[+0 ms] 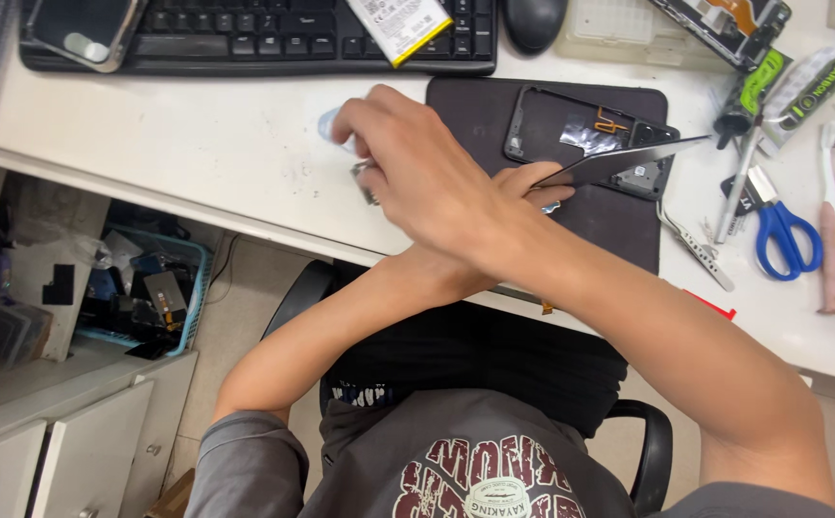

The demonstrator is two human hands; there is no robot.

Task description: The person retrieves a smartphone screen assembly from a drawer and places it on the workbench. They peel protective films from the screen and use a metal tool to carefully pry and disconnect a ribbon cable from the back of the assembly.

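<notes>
Two hands in view, forearms crossed over the desk edge. I log them first.

Right hand: reaches across to the left side of the white desk, above the left forearm. Its fingers are curled down around a small metal part, pinched at the fingertips; a bit of pale clear film shows just beyond the knuckles, though I cannot tell whether the hand holds it.

Left hand: mostly hidden under the right wrist; only the fingers show. They are closed on the near end of a thin dark panel, which juts to the right, tilted up off the surface.

Phone frame: opened, black, with silver foil and an orange flex strip inside. It lies on a dark work mat at the middle of the desk, directly under the raised panel.

Further items, I note from the far edge forward:
- black keyboard, with a phone lying on its left end and a white-and-yellow battery on its right part;
- black mouse just beside the keyboard;
- metal tweezers on the desk right of the mat;
- blue-handled scissors near the tweezers;
- toothbrush near the right edge;
- glue tube and a green-and-black tool beside it.

Below the desk on the left: a light blue basket filled with dark parts.
</notes>
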